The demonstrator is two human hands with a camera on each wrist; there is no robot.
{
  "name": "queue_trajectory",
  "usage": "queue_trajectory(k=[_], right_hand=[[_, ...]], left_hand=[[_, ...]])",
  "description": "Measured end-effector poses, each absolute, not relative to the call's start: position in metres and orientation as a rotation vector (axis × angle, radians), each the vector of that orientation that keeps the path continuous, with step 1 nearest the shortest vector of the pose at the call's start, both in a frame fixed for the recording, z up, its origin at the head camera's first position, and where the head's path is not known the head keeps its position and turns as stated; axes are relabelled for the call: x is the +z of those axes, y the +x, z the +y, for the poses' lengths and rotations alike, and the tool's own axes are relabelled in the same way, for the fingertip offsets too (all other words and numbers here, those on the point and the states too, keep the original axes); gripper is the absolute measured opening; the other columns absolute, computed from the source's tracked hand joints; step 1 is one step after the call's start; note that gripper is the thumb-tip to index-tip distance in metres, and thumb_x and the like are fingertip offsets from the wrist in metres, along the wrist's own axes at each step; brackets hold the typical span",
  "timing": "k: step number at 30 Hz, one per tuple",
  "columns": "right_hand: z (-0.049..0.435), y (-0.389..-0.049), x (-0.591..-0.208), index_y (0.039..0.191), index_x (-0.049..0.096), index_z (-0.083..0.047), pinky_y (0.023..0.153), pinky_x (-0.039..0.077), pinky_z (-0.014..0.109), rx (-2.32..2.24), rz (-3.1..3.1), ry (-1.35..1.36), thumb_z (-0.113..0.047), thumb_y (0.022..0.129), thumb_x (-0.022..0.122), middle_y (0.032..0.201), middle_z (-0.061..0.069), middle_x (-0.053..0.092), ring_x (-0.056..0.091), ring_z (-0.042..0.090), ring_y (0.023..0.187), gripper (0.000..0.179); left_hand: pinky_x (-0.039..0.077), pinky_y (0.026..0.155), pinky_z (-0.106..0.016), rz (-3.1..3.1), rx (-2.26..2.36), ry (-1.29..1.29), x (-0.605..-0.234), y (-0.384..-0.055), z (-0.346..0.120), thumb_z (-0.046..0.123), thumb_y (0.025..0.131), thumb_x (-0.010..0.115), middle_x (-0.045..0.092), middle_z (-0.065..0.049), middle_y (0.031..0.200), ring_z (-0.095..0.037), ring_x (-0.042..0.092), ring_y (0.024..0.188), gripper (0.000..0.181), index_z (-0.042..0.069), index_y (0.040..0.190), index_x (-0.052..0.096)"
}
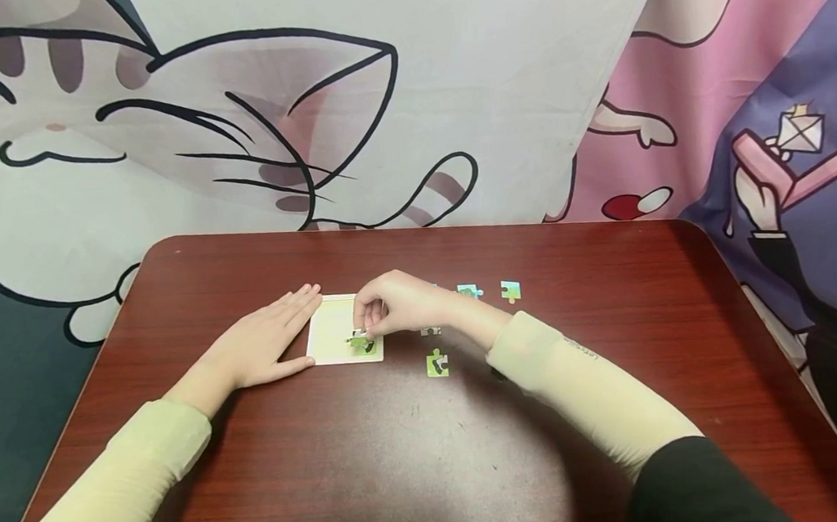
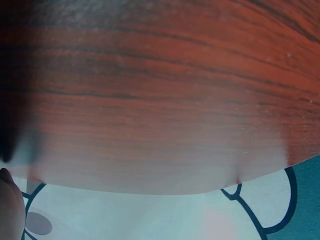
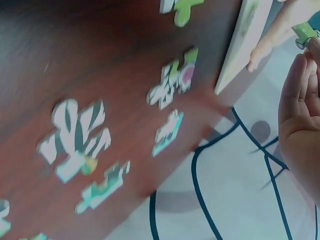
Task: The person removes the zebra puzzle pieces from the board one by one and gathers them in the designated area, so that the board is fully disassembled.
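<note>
My right hand (image 1: 403, 303) pinches a green jigsaw piece (image 1: 361, 343) between thumb and fingertips, close over the lower right of a pale puzzle tray (image 1: 329, 325). In the right wrist view, the piece (image 3: 303, 33) shows green with a black-and-white part at the fingertips. My left hand (image 1: 270, 338) lies palm down with straight fingers, its fingertips and thumb along the tray's left edge. Only a sliver of that hand (image 2: 10, 207) appears in the left wrist view's lower corner. Just right of the tray lies a green piece with a black-and-white pattern (image 1: 437, 363).
More loose pieces lie right of the tray, partly behind my right arm: a blue-green one (image 1: 469, 290) and another (image 1: 511, 290) farther right. Zebra-striped pieces (image 3: 75, 130) show in the right wrist view. A cat-print cloth (image 1: 508, 82) hangs behind the brown table (image 1: 316, 466).
</note>
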State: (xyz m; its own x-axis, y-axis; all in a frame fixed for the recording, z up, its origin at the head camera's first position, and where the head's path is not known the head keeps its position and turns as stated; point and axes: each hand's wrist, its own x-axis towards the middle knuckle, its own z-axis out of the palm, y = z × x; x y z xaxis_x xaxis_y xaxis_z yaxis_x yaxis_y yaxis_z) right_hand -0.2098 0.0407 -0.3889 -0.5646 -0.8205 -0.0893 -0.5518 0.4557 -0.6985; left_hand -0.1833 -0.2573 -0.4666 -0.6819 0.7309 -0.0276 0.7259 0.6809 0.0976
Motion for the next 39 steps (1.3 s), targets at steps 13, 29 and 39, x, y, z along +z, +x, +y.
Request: queue_trajectory(k=[13, 29, 39], right_hand=[[0.085, -0.207, -0.378, 0.092, 0.078, -0.011, 0.078, 0.060, 0.021, -0.900, 2.321, -1.080, -0.001, 0.089, 0.082, 0.084, -0.002, 0.075, 0.064, 0.006, 0.078, 0.010], [0.134, -0.198, -0.380, 0.087, 0.079, -0.015, 0.077, 0.060, 0.024, -0.860, 2.375, -0.971, -0.004, 0.088, 0.081, 0.079, -0.007, 0.076, 0.067, 0.005, 0.074, 0.012], [0.169, -0.187, -0.385, 0.088, 0.079, -0.013, 0.073, 0.060, 0.025, -0.882, 2.323, -0.903, 0.001, 0.088, 0.079, 0.078, -0.004, 0.077, 0.068, 0.006, 0.072, 0.014]], left_hand=[[0.034, 0.130, -0.053, 2.823, 0.127, 1.208, -0.463, -0.182, -0.260, 0.049, 0.100, 0.066, 0.027, -0.019, 0.175, -0.037, 0.029, 0.162, 0.091, -0.002, 0.165, 0.029], [0.034, 0.130, -0.054, 2.820, 0.130, 1.202, -0.465, -0.182, -0.259, 0.051, 0.101, 0.065, 0.026, -0.018, 0.176, -0.036, 0.029, 0.163, 0.092, -0.001, 0.166, 0.027], [0.034, 0.130, -0.052, 2.820, 0.132, 1.221, -0.467, -0.184, -0.257, 0.051, 0.101, 0.065, 0.026, -0.019, 0.175, -0.036, 0.029, 0.163, 0.091, -0.001, 0.166, 0.028]])
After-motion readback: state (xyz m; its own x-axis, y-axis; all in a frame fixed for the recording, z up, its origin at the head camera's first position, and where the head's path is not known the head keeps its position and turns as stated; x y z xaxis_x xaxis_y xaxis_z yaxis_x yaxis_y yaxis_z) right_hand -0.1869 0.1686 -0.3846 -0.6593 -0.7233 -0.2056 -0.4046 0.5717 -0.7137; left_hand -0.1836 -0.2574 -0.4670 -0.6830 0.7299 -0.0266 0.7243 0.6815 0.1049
